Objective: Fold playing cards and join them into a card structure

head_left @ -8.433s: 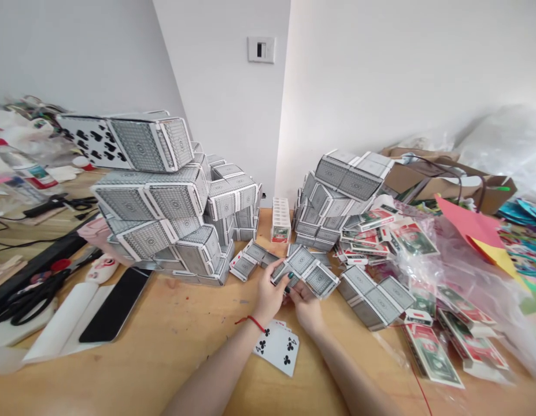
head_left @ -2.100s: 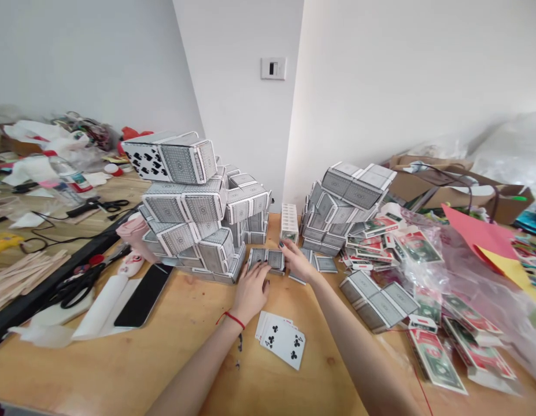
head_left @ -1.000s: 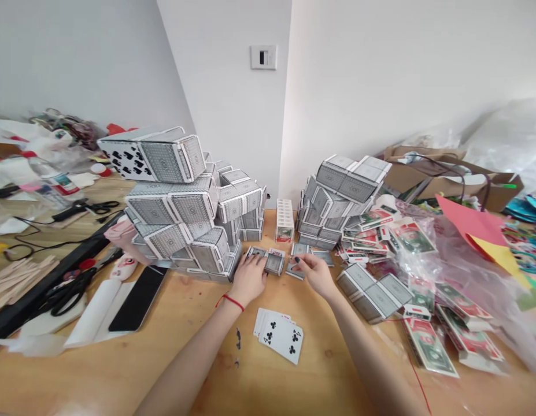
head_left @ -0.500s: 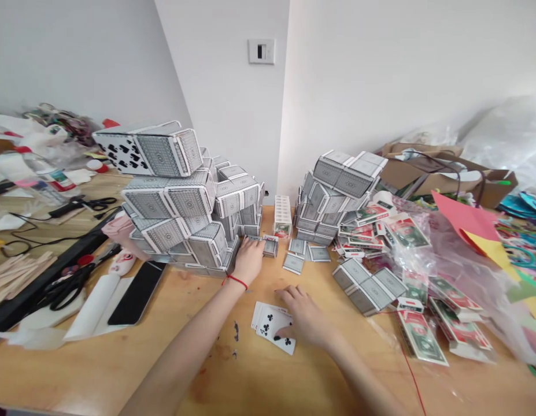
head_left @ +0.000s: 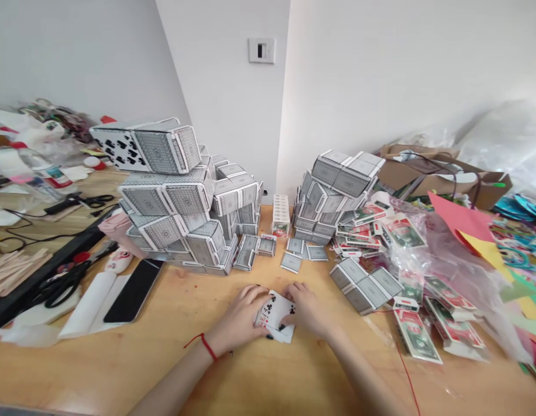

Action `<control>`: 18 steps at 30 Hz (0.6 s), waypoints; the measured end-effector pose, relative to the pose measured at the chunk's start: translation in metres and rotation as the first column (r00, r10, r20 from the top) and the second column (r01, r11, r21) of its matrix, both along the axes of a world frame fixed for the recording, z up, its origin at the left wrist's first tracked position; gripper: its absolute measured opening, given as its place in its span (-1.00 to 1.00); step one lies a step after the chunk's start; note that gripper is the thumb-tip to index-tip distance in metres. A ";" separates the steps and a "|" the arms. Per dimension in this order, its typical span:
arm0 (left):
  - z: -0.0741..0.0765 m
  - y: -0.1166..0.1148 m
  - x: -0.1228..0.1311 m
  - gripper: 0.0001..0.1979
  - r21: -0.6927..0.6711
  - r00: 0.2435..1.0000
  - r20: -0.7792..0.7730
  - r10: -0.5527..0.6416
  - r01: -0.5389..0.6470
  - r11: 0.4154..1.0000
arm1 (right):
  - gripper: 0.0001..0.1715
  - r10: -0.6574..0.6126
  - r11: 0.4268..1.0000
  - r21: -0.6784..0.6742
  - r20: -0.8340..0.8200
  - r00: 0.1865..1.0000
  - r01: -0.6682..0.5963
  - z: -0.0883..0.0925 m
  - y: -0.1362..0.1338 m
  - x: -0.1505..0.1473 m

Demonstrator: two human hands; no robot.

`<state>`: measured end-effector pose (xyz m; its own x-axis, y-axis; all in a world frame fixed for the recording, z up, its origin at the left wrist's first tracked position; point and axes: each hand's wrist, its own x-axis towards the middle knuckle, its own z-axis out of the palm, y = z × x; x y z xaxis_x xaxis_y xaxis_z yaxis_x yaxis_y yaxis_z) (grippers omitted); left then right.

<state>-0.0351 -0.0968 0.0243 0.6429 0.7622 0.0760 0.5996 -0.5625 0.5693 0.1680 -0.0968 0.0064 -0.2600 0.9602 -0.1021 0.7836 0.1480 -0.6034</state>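
Observation:
A few face-up playing cards (head_left: 278,315), a four of clubs on top, lie loosely overlapped on the wooden table (head_left: 233,381). My left hand (head_left: 248,315), with a red string at the wrist, grips their left edges between thumb and fingers. On the opposite side, my right hand (head_left: 306,309) curls its fingers and thumb over the same cards. Beyond the hands are small stacks of face-down cards (head_left: 247,252) and several loose face-down cards (head_left: 290,262). A block folded from cards (head_left: 365,284) rests to the right.
A tall stack of card blocks (head_left: 163,199) rises at the left, a shorter stack (head_left: 332,193) at the right. Red-and-green card boxes (head_left: 417,332) and plastic wrap crowd the right side. A black phone (head_left: 133,292) and black scissors (head_left: 68,283) lie left.
My left hand has come back from the face-down stack by the left tower to the face-up cards. It now holds their left side, and the cards have turned slightly between both hands.

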 end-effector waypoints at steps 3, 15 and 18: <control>-0.003 0.001 0.001 -0.41 0.030 0.999 0.007 0.053 -0.053 0.998 | -0.45 -0.078 0.996 -0.046 0.032 0.996 0.079 -0.003 0.000 -0.002; -0.013 0.015 0.017 -0.42 0.102 0.976 -0.002 0.219 -0.218 0.971 | -0.77 -0.436 0.900 -0.197 -0.369 0.821 0.389 -0.018 0.014 0.031; -0.012 0.018 0.020 -0.30 0.099 0.985 -0.011 0.174 -0.172 0.980 | -0.68 -0.380 0.924 -0.246 -0.492 0.784 0.293 -0.020 0.011 0.034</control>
